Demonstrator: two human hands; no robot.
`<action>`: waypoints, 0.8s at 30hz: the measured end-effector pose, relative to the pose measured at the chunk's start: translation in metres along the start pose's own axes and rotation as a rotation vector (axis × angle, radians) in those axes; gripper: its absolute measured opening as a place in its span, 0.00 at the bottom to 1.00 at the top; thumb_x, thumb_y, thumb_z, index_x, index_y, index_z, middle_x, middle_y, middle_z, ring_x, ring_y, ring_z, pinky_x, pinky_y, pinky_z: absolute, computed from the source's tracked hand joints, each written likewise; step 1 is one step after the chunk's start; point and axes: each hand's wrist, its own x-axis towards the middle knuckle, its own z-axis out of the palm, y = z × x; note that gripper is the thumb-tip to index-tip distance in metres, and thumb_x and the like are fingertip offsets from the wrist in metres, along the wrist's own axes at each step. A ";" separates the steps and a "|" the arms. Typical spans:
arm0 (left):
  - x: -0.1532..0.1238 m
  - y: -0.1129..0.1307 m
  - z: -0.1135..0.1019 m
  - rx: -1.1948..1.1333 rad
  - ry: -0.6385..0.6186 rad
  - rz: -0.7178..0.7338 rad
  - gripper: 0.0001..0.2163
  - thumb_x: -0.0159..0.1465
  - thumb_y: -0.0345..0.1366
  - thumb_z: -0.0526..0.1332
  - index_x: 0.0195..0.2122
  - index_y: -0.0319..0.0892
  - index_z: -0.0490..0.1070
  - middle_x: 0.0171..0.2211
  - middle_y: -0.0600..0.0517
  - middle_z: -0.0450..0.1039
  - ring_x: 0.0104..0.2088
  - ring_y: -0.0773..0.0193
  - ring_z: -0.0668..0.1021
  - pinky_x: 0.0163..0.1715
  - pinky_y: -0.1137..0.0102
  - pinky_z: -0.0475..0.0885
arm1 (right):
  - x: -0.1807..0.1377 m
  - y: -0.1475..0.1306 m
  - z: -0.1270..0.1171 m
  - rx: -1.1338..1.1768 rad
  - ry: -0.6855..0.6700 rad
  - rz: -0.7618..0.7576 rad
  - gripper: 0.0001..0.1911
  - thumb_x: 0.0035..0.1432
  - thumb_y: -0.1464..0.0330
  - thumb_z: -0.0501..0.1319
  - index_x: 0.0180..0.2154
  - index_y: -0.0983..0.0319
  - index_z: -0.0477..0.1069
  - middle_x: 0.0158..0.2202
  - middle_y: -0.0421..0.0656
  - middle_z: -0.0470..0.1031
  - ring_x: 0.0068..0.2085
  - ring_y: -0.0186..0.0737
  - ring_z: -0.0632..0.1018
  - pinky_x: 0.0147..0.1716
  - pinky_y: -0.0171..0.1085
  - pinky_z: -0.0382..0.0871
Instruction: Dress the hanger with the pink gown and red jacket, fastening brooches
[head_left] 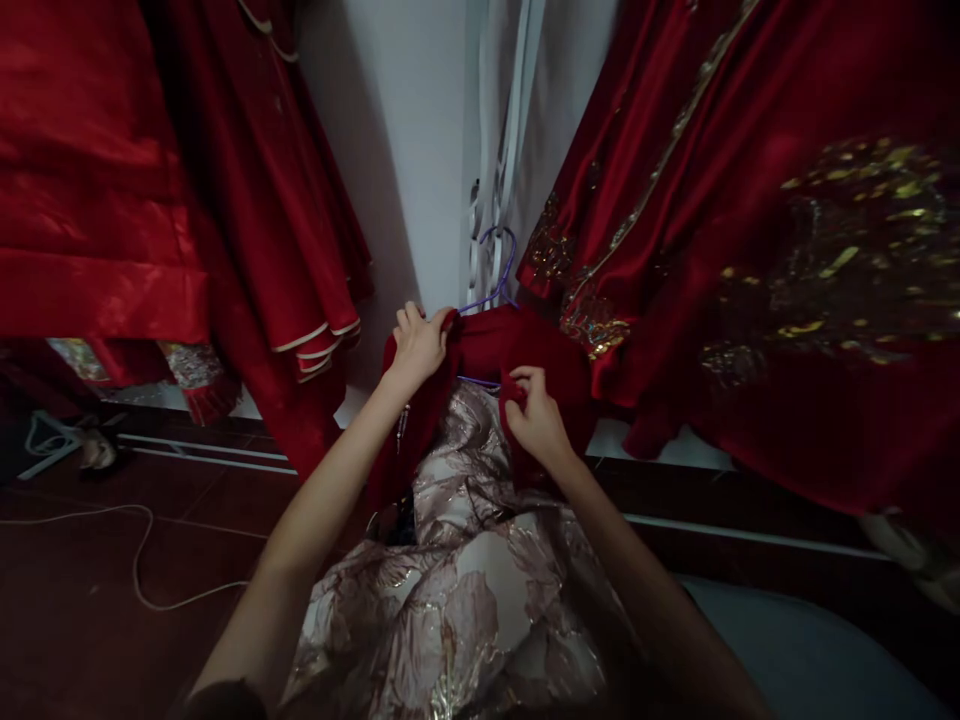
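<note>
Two bare hands are at work on a dark red garment (pixel 491 350) that sits on a purple hanger (pixel 496 268). The left hand (pixel 418 345) is clamped on the garment's upper left edge, its fingers (pixel 409 318) curled over the cloth just below and to the left of the hanger's hook. The right hand (pixel 534 415) pinches a fold of the same red cloth lower down, its fingers (pixel 527 383) drawn together on the fabric, just right of a short length of the hanger's bottom bar that shows between the two hands.

As far as can be judged, the garment is already draped over the hanger's shoulders, with the hook standing free above the fingers; its front looks bunched and not yet smoothed, and the hanger is held in the hands, not hung on any rail that can be seen.

Both forearms reach forward and slightly upward from the bottom of the view, converging; the left wrist is bent so the knuckles face the camera, the right is turned inward.

Below the fingers spreads a pale floral brocade fabric (pixel 457 590). Red gowns (pixel 750 250) with gold embroidery hang right of the fingers, plainer red skirts (pixel 247 200) to their left, and a white cord (pixel 139 560) lies on the dark floor (pixel 67 600).
</note>
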 end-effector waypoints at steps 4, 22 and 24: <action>-0.018 0.019 0.009 -0.272 0.009 -0.095 0.12 0.62 0.30 0.50 0.47 0.41 0.61 0.41 0.42 0.65 0.42 0.56 0.71 0.42 0.63 0.65 | 0.014 0.010 -0.009 0.057 0.129 -0.040 0.20 0.44 0.73 0.53 0.43 0.58 0.58 0.38 0.44 0.71 0.37 0.41 0.73 0.39 0.38 0.65; -0.101 0.053 0.077 -1.119 0.224 -0.459 0.14 0.52 0.34 0.64 0.37 0.42 0.61 0.37 0.50 0.69 0.35 0.69 0.75 0.35 0.72 0.72 | -0.006 0.026 0.011 0.469 -0.029 0.017 0.20 0.49 0.67 0.60 0.46 0.56 0.64 0.43 0.44 0.69 0.42 0.38 0.73 0.41 0.39 0.71; -0.101 0.055 0.078 -1.126 0.210 -0.495 0.13 0.51 0.35 0.65 0.35 0.42 0.62 0.34 0.51 0.69 0.34 0.68 0.75 0.35 0.72 0.72 | -0.006 0.024 0.012 0.477 -0.022 0.013 0.18 0.51 0.66 0.59 0.46 0.56 0.65 0.42 0.44 0.70 0.42 0.37 0.73 0.42 0.39 0.71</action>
